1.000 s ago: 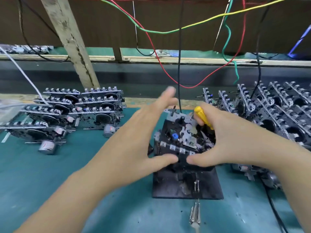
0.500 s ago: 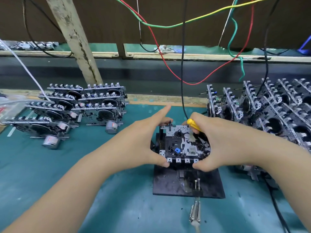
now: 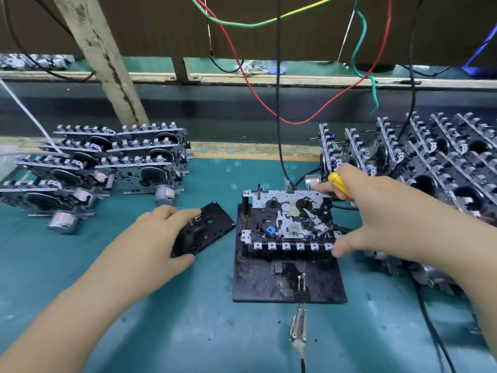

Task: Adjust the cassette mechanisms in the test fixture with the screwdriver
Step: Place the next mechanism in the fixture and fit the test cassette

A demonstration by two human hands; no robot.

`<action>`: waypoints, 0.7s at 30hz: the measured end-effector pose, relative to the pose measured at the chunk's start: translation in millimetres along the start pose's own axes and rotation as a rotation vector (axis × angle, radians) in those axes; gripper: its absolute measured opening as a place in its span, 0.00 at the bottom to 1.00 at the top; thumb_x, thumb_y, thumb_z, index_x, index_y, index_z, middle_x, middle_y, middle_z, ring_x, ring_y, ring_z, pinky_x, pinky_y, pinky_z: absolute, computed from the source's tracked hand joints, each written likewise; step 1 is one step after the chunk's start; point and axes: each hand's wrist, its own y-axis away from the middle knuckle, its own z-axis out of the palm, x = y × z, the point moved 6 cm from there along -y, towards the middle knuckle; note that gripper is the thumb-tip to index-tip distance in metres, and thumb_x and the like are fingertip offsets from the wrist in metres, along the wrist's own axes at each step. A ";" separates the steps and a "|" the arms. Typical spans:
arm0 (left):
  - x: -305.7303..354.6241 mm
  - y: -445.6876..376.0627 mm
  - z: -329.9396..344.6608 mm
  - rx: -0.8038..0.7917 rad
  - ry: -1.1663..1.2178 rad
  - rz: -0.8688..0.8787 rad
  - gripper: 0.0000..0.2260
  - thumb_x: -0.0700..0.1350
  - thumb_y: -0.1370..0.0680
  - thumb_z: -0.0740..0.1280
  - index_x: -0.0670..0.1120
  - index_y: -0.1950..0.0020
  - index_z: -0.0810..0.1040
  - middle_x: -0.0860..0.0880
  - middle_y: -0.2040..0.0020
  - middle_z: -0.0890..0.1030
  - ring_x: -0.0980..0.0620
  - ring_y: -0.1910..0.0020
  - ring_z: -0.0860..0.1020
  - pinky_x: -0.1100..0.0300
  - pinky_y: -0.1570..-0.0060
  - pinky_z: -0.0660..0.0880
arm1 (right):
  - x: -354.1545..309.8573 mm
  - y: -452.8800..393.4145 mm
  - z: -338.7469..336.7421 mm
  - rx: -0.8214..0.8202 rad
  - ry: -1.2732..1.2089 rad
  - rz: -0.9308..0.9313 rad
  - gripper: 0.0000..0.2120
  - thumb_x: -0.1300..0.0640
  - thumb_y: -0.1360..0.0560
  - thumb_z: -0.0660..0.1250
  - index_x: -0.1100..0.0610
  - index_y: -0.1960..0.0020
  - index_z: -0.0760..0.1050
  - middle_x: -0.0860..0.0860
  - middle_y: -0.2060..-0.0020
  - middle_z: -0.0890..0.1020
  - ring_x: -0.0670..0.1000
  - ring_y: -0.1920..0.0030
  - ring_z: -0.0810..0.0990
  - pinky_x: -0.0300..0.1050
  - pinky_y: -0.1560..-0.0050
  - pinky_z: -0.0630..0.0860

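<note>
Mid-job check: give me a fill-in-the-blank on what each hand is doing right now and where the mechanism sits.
1. The left hand grips a black ____ lying on the green mat.
2. The right hand holds a screwdriver whose handle is ____.
3. One cassette mechanism sits on the black ____, between the hands.
4. The small square part on that mechanism is ____.

Missing words: cassette; yellow; test fixture; blue

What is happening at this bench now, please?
A person is working on a cassette mechanism seated in a black test fixture on the green mat. The right hand spans the mechanism and holds a yellow-handled screwdriver. The left hand grips a black cassette lying beside the fixture. Stacks of other mechanisms stand on both sides.
</note>
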 end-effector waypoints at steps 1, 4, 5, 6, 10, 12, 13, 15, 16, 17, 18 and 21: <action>-2.4 0.9 -5.6 0.031 0.102 -0.011 0.31 0.52 0.29 0.75 0.65 0.29 0.68 0.60 0.38 0.73 0.54 0.38 0.73 0.60 0.41 0.71 | 0.4 1.2 0.3 0.005 -0.010 0.008 0.34 0.49 0.36 0.84 0.46 0.58 0.54 0.36 0.27 0.70 0.18 0.69 0.66 0.21 0.64 0.67; -5.6 3.9 -36.4 0.188 0.511 -0.024 0.21 0.52 0.36 0.78 0.67 0.45 0.80 0.62 0.47 0.82 0.57 0.52 0.83 0.64 0.46 0.75 | 1.8 3.0 1.6 0.019 -0.027 -0.005 0.34 0.50 0.37 0.84 0.46 0.58 0.55 0.36 0.27 0.70 0.19 0.70 0.66 0.20 0.64 0.66; -0.7 4.8 -48.5 0.234 0.640 0.003 0.20 0.55 0.36 0.77 0.65 0.46 0.81 0.60 0.47 0.83 0.57 0.53 0.84 0.63 0.45 0.77 | 2.5 3.1 1.7 0.024 -0.041 -0.006 0.34 0.50 0.37 0.84 0.46 0.58 0.55 0.36 0.27 0.70 0.19 0.70 0.66 0.20 0.64 0.65; 8.1 5.2 -61.4 0.290 0.725 0.058 0.19 0.56 0.36 0.75 0.63 0.45 0.81 0.58 0.46 0.83 0.56 0.51 0.85 0.61 0.44 0.78 | 2.0 3.4 1.5 0.032 -0.052 -0.012 0.34 0.50 0.37 0.84 0.45 0.58 0.56 0.36 0.27 0.70 0.19 0.69 0.67 0.19 0.63 0.65; 61.4 0.7 -97.8 0.482 0.800 0.342 0.09 0.51 0.27 0.70 0.57 0.47 0.82 0.55 0.41 0.81 0.55 0.42 0.80 0.65 0.46 0.76 | 2.3 5.4 1.7 0.062 -0.093 -0.038 0.34 0.50 0.37 0.84 0.43 0.58 0.56 0.33 0.30 0.70 0.19 0.68 0.68 0.20 0.64 0.66; 86.7 -8.5 -95.0 0.457 0.711 0.430 0.08 0.48 0.24 0.69 0.53 0.46 0.82 0.55 0.41 0.81 0.56 0.41 0.79 0.68 0.44 0.72 | 3.8 7.4 1.8 0.086 -0.094 -0.048 0.33 0.48 0.37 0.84 0.41 0.57 0.57 0.29 0.34 0.67 0.24 0.60 0.72 0.23 0.63 0.67; 95.8 -14.6 -86.3 0.399 0.636 0.456 0.07 0.47 0.24 0.69 0.52 0.46 0.82 0.55 0.39 0.80 0.56 0.39 0.77 0.66 0.40 0.70 | 4.2 9.7 2.7 0.092 -0.102 -0.062 0.32 0.47 0.36 0.83 0.37 0.56 0.57 0.28 0.35 0.66 0.26 0.55 0.71 0.22 0.60 0.67; 102.8 -22.2 -60.9 0.251 0.503 0.453 0.07 0.47 0.22 0.69 0.52 0.44 0.81 0.56 0.33 0.76 0.59 0.32 0.73 0.61 0.32 0.67 | 1.4 17.3 5.8 0.092 -0.148 -0.122 0.34 0.49 0.33 0.81 0.27 0.55 0.55 0.27 0.28 0.63 0.27 0.47 0.69 0.22 0.54 0.66; 101.5 -23.3 -49.3 0.197 0.459 0.441 0.07 0.48 0.21 0.68 0.53 0.43 0.79 0.58 0.30 0.74 0.62 0.29 0.69 0.60 0.29 0.64 | -0.2 22.1 6.9 0.112 -0.182 -0.155 0.36 0.50 0.32 0.80 0.23 0.54 0.54 0.31 0.25 0.64 0.29 0.42 0.69 0.23 0.53 0.66; 99.9 -22.7 -41.0 0.170 0.430 0.436 0.08 0.50 0.21 0.67 0.55 0.42 0.78 0.59 0.27 0.71 0.63 0.26 0.65 0.60 0.27 0.62 | -1.9 26.7 7.0 0.163 -0.227 -0.185 0.37 0.51 0.31 0.78 0.20 0.52 0.53 0.37 0.26 0.67 0.32 0.40 0.71 0.25 0.51 0.67; 99.7 -22.1 -36.7 0.167 0.412 0.441 0.08 0.51 0.20 0.66 0.55 0.41 0.78 0.60 0.25 0.69 0.64 0.24 0.60 0.62 0.25 0.58 | -4.3 31.1 6.0 0.244 -0.288 -0.217 0.34 0.51 0.30 0.76 0.20 0.48 0.55 0.41 0.29 0.71 0.35 0.40 0.73 0.28 0.48 0.68; 105.7 -22.1 -35.6 0.193 0.334 0.448 0.12 0.53 0.20 0.63 0.51 0.41 0.79 0.56 0.26 0.71 0.61 0.23 0.60 0.63 0.26 0.57 | -12.6 35.6 8.9 0.469 -0.451 -0.278 0.17 0.53 0.26 0.69 0.36 0.50 0.65 0.42 0.42 0.80 0.44 0.40 0.77 0.35 0.43 0.69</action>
